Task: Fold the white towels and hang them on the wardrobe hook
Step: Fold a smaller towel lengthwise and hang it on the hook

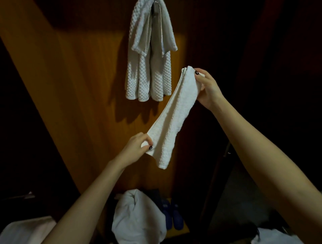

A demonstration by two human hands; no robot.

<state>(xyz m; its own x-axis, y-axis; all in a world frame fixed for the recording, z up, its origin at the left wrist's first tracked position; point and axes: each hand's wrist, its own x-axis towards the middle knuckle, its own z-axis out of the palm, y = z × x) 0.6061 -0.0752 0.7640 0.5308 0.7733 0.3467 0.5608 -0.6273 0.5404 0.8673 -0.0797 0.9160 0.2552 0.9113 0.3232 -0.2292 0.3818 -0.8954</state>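
A white waffle-textured towel (174, 115), folded into a long narrow strip, is stretched on a slant in front of the wardrobe. My right hand (208, 88) pinches its upper end and my left hand (135, 148) pinches its lower end, with a short tail hanging below. Above, several white towels (149, 57) hang folded from the wardrobe hook (156, 1) at the top edge of the view, against the wooden back panel.
The wooden wardrobe panel (78, 97) fills the background. A crumpled white cloth pile (137, 217) lies on the wardrobe floor, with dark blue slippers (172, 216) beside it. More white fabric (26, 229) lies at the lower left. The wardrobe's right side is dark.
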